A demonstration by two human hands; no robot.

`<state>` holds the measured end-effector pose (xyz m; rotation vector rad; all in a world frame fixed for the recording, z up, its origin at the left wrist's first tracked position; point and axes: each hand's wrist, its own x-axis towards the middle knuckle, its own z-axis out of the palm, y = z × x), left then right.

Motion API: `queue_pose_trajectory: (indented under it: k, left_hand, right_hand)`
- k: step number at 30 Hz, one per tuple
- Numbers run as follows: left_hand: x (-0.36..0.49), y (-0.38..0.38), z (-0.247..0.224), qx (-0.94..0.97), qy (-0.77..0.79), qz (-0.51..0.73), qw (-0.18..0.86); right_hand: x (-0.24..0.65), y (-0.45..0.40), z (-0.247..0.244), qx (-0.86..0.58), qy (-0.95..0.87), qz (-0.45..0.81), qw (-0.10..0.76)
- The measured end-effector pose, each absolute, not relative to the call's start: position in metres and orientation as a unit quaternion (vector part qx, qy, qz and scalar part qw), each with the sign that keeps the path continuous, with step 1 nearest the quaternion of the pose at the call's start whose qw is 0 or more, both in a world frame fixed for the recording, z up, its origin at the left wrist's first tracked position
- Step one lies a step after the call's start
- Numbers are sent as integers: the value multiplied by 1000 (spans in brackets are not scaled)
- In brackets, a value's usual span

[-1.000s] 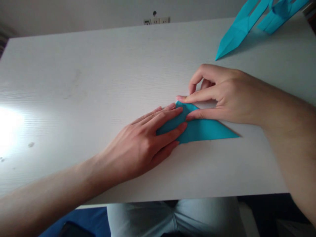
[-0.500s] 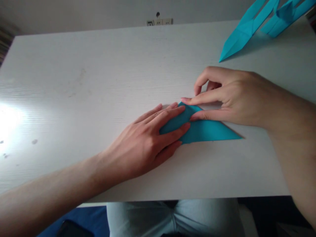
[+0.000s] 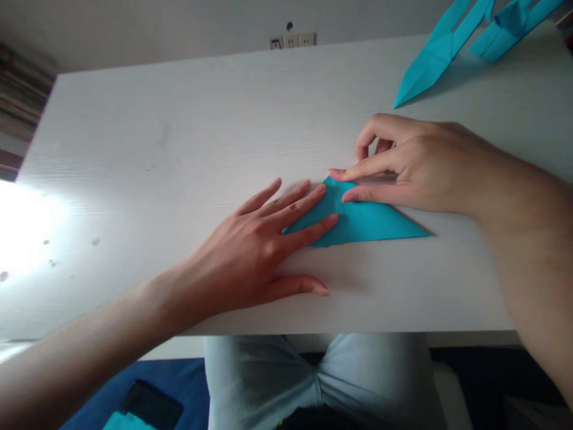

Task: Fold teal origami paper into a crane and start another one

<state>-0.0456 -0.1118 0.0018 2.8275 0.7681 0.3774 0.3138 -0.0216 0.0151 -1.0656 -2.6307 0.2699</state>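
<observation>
A folded blue sheet of paper (image 3: 367, 222) lies flat on the white table, with a long point at its right end. My left hand (image 3: 264, 239) rests flat over its left part, fingers spread. Its thumb sticks out onto the bare table below the paper's lower edge. My right hand (image 3: 403, 161) comes in from the right and holds the paper's upper edge between thumb and index finger. The index fingertip is at the top corner and the thumb tip lies on the paper below it. Its other fingers are curled. The paper's left end is partly hidden under my left hand.
Folded blue paper pieces (image 3: 427, 63) stand at the table's far right. A wall socket (image 3: 290, 41) is behind the back edge. A dark phone-like object (image 3: 152, 403) and a blue piece (image 3: 128, 421) lie on dark-blue fabric below the table.
My left hand has spread its fingers, its thumb swinging off the paper down onto the table. The right hand keeps its place on the paper. The camera view has shifted slightly.
</observation>
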Motion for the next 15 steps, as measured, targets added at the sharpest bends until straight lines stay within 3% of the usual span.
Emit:
queue_pose_trajectory:
  k: [7, 15]
  left_hand:
    - [-62, -159, -5, 924, 338, 140, 113]
    - [-76, -209, -6, 908, 397, 109, 77]
  right_hand:
    - [315, -10, 2, -336, -907, 152, 203]
    - [308, -5, 3, -382, -897, 168, 146]
